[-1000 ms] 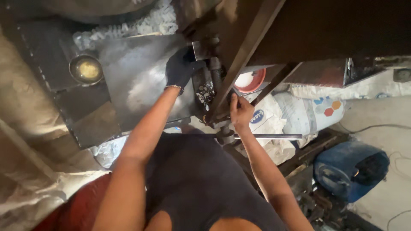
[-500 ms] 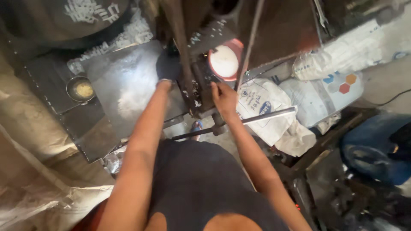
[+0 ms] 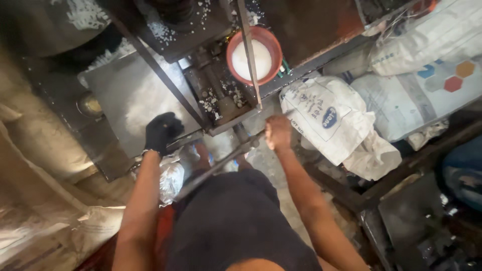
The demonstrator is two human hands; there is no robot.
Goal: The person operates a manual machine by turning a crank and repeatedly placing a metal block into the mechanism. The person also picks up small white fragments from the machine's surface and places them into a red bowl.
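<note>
My left hand (image 3: 161, 131), in a black glove, rests with fingers curled on the near edge of a flat metal plate (image 3: 125, 95) dusted with white powder. My right hand (image 3: 277, 132), bare, is closed around a long metal lever bar (image 3: 221, 163) that slants down to the left across my lap. Just beyond the hands stands a dark metal press machine (image 3: 216, 95) with white flakes scattered on it. An orange bowl (image 3: 253, 52) of white powder sits behind it, crossed by a thin metal rod (image 3: 249, 55).
Printed white sacks (image 3: 326, 118) are piled to the right, with more sacks (image 3: 427, 75) behind them. A round metal cup (image 3: 89, 104) sits at the plate's left. A blue container (image 3: 464, 170) is at the far right. A crumpled tan sheet (image 3: 35, 165) covers the left side.
The view has tilted, so the machine and bowl now sit higher and nearer the centre. My left hand slid back to the plate's near edge. The lever bar swung from level to slanting down-left.
</note>
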